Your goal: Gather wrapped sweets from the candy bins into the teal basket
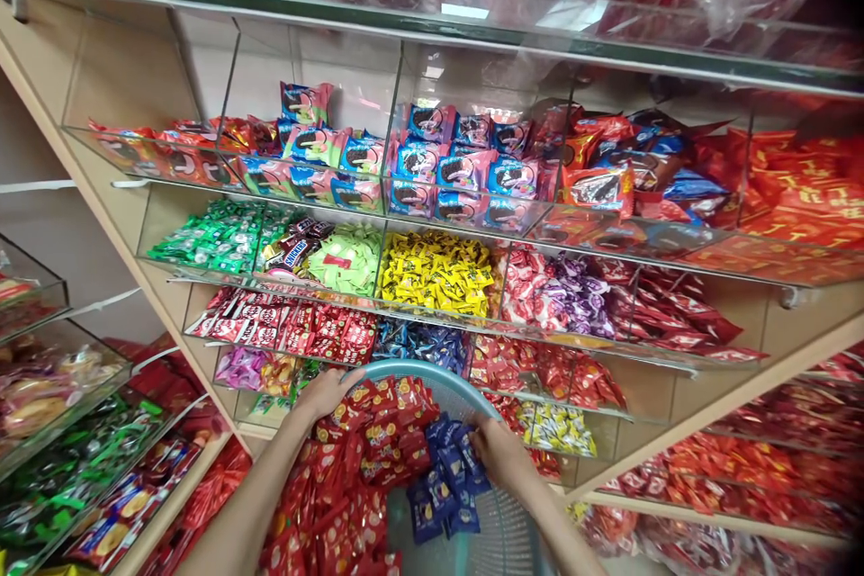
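A round blue-green plastic basket point(418, 367) with a slotted wall is tilted below the shelves. Red candy packets point(337, 504) fill its left and far side, and dark blue candy packets point(442, 486) lie in a small heap at the right. My left hand point(328, 393) is closed over the basket's far left rim, its fingertips partly hidden. Inside the right side, my right hand point(500, 452) has its fingers curled against the blue packets at the edge of the heap. Bare slotted basket bottom shows beneath that heap.
Clear-fronted shelves hold wrapped sweets: blue-pink cookie packs point(415, 160), green candies point(209, 237), yellow candies point(437, 274) and purple candies point(581, 295). Dark blue packets point(422, 344) sit in a lower bin just behind the basket. More stocked shelves point(67, 459) flank the left.
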`<action>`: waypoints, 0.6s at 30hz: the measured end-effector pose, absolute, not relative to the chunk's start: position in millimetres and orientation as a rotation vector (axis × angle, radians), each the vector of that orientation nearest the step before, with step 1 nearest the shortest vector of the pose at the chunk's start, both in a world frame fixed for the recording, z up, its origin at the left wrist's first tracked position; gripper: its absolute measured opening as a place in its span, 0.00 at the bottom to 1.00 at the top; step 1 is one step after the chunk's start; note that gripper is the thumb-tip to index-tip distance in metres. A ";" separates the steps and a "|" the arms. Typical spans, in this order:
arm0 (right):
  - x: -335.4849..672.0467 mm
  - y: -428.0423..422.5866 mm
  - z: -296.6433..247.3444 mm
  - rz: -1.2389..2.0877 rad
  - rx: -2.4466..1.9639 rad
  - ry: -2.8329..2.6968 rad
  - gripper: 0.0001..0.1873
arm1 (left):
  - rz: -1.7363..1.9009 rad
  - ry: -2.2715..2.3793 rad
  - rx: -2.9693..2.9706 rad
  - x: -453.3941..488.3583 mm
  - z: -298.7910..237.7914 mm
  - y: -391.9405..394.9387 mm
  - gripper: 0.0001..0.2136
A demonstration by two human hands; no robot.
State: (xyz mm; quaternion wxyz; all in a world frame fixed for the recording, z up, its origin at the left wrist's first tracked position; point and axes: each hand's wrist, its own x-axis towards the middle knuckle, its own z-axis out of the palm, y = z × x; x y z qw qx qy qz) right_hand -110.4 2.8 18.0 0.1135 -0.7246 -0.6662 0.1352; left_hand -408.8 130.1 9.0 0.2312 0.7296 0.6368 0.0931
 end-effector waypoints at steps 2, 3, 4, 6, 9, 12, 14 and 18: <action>-114.4 0.3 16.2 0.308 -2.170 -2.029 0.11 | 0.248 1.769 2.003 -408.0 10.0 129.6 0.31; -117.7 -0.2 16.2 0.277 -2.198 -2.064 0.12 | 0.246 1.774 2.004 -407.6 10.5 129.3 0.31; -121.5 -0.3 16.8 0.237 -2.243 -2.086 0.13 | 0.246 1.772 2.008 -407.3 11.0 128.9 0.30; -130.1 0.0 19.9 0.129 -2.325 -2.128 0.16 | 0.248 1.767 2.020 -407.0 12.3 128.4 0.30; -141.2 3.5 29.3 -0.037 -2.386 -2.150 0.18 | 0.254 1.766 2.035 -406.8 14.6 127.8 0.30; -147.6 13.1 41.2 -0.039 -2.241 -2.235 0.15 | 0.261 1.754 2.049 -407.2 16.5 127.5 0.30; -149.7 21.7 47.2 0.019 -2.086 -2.342 0.13 | 0.268 1.736 2.053 -407.8 16.7 128.0 0.30; -150.7 35.6 48.8 0.054 -1.936 -2.502 0.13 | 0.281 1.740 2.037 -409.0 14.1 130.5 0.30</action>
